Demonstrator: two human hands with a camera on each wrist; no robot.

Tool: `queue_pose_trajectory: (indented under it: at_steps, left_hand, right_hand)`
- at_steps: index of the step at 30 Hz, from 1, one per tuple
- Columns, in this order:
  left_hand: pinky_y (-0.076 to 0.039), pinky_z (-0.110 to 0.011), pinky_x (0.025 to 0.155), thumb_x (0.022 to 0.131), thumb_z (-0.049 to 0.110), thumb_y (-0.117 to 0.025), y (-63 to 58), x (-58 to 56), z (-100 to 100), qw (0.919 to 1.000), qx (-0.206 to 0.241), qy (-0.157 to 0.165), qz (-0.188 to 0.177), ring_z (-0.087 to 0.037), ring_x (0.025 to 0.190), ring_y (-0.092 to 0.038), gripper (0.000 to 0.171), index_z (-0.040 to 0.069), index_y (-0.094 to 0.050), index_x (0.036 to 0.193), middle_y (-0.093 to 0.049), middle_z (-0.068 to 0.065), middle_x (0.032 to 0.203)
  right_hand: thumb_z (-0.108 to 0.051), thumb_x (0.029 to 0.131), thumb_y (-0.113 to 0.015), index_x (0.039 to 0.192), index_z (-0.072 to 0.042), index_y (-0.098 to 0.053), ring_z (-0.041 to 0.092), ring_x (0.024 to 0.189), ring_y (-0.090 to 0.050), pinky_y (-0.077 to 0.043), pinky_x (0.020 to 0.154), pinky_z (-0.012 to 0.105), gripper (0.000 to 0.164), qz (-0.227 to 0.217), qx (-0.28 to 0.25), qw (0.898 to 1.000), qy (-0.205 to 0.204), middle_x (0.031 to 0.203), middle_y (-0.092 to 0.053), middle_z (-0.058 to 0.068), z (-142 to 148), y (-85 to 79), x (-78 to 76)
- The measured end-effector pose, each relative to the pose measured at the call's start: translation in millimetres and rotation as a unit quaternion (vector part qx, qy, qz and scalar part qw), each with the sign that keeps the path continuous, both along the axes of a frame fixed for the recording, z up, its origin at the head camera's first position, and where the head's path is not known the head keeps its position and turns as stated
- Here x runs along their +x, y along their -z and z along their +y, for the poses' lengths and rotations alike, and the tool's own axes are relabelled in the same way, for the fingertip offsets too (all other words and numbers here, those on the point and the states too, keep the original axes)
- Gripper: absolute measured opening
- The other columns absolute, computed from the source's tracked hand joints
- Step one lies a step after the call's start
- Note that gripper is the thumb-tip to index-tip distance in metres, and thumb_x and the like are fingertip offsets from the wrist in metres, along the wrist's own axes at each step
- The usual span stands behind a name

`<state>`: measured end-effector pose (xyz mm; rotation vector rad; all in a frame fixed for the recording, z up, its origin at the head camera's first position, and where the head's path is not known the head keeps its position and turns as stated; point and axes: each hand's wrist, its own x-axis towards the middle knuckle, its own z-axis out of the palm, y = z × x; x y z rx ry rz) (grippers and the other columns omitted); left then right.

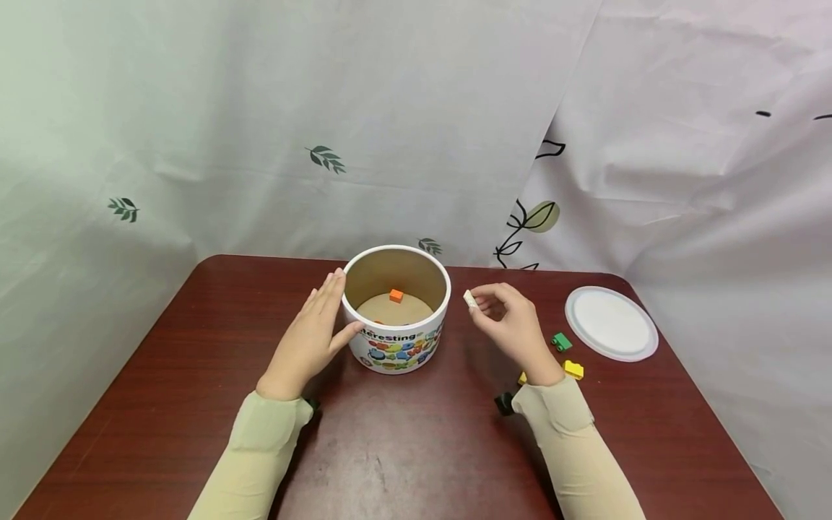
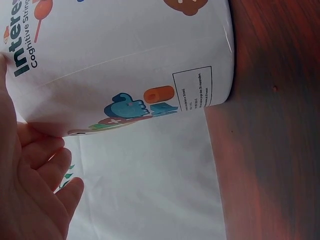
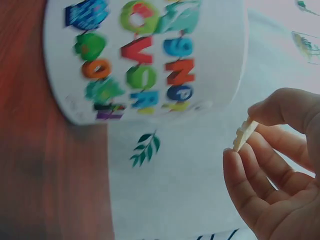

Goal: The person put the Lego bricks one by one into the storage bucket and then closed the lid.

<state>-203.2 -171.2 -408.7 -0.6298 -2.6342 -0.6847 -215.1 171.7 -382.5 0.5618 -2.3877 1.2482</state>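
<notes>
A round white tub [image 1: 396,354] with printed coloured letters stands upright on the table, its top uncovered. Inside it an orange toy brick [image 1: 396,295] lies on the bottom, and a bit of another orange piece shows at the near wall. My left hand [image 1: 307,338] rests against the tub's left side, fingers straight along the rim; in the left wrist view the fingers [image 2: 47,155] touch the wall. To the right of the tub, my right hand [image 1: 510,325] pinches a small white toy brick [image 3: 245,134] between thumb and fingertips, above table height.
Beyond the right hand lie a green brick [image 1: 561,341] and a yellow brick [image 1: 573,370]; another yellow piece [image 1: 523,378] is partly hidden by the wrist. A round white lid [image 1: 612,323] lies at the table's right. A pale curtain [image 1: 403,130] hangs behind the table.
</notes>
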Motion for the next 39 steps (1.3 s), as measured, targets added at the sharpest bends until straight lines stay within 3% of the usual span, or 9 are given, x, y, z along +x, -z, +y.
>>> queue_pose_trajectory:
  at_steps: [7,12,17,20,24,30,35,39]
  left_hand:
    - [-0.023,-0.056,0.122,0.097,0.043,-0.067,0.5,-0.5,0,1.0000,0.000,0.000,0.002,-0.034,0.153,-0.022,0.089,-0.001,-0.021,0.160,-0.023,-0.017,0.166]
    - [-0.022,-0.056,0.122,0.098,0.042,-0.067,-0.3,-1.2,1,1.0000,0.000,0.001,0.002,-0.034,0.153,-0.021,0.089,-0.001,-0.021,0.160,-0.023,-0.018,0.166]
    - [-0.020,-0.054,0.123,0.098,0.039,-0.067,-1.4,-1.9,0,1.0000,0.001,0.002,-0.003,-0.034,0.153,-0.020,0.089,-0.002,-0.020,0.160,-0.023,-0.020,0.165]
    - [-0.019,-0.052,0.124,0.098,0.038,-0.068,-1.3,-1.6,0,1.0000,0.002,0.001,-0.005,-0.035,0.153,-0.020,0.089,-0.002,-0.019,0.160,-0.022,-0.019,0.165]
    - [-0.019,-0.053,0.124,0.098,0.037,-0.068,0.0,-1.2,0,1.0000,0.002,0.003,-0.007,-0.035,0.153,-0.020,0.088,-0.002,-0.019,0.160,-0.022,-0.019,0.166]
    - [-0.022,-0.056,0.122,0.098,0.037,-0.068,0.6,-1.1,-1,1.0000,0.003,0.002,0.000,-0.035,0.153,-0.021,0.089,-0.002,-0.019,0.160,-0.022,-0.018,0.166]
    - [-0.022,-0.057,0.122,0.098,0.038,-0.068,0.1,-1.0,-1,1.0000,0.003,0.001,-0.003,-0.034,0.153,-0.020,0.089,-0.002,-0.018,0.160,-0.021,-0.018,0.166]
    - [-0.021,-0.056,0.122,0.098,0.039,-0.067,0.0,-1.0,-1,1.0000,0.004,0.004,-0.002,-0.033,0.153,-0.020,0.088,-0.001,-0.019,0.160,-0.022,-0.019,0.166]
  right_hand:
    - [-0.004,0.087,-0.078,0.107,-0.008,-0.075,0.017,0.087,-0.066,-0.059,0.073,0.026,0.020,0.012,-0.058,0.998,-0.006,0.098,-0.067,0.003,-20,-11.9,1.9]
    - [-0.002,0.087,-0.078,0.107,-0.007,-0.075,0.015,0.086,-0.066,-0.059,0.073,0.026,0.021,0.040,-0.066,0.997,-0.020,0.096,-0.067,0.004,-35,-19.3,2.1]
    - [0.000,0.086,-0.077,0.106,-0.003,-0.075,0.018,0.084,-0.066,-0.060,0.072,0.036,0.021,0.079,-0.057,0.994,-0.042,0.094,-0.067,0.007,-53,-27.5,-4.3]
    - [0.000,0.086,-0.076,0.106,-0.003,-0.074,0.019,0.084,-0.065,-0.060,0.070,0.043,0.020,0.079,-0.044,0.994,-0.052,0.093,-0.067,0.008,-64,-31.1,-9.7]
    - [0.000,0.086,-0.074,0.105,-0.002,-0.074,0.019,0.082,-0.065,-0.060,0.070,0.038,0.020,0.054,-0.016,0.996,-0.067,0.092,-0.067,0.008,-77,-34.1,-18.2]
    - [-0.004,0.086,-0.073,0.104,-0.002,-0.074,0.018,0.083,-0.066,-0.059,0.076,0.029,0.019,0.011,0.067,0.995,-0.079,0.093,-0.067,0.008,-95,-40.9,-33.5]
    - [-0.006,0.088,-0.071,0.107,0.000,-0.074,0.023,0.089,-0.066,-0.056,0.082,0.033,0.020,-0.025,0.152,0.986,-0.056,0.097,-0.068,0.011,-104,-42.6,-48.6]
    - [-0.008,0.091,-0.073,0.111,0.001,-0.072,0.026,0.097,-0.066,-0.056,0.087,0.037,0.022,-0.041,0.184,0.982,-0.030,0.104,-0.069,0.014,-104,-42.1,-51.5]
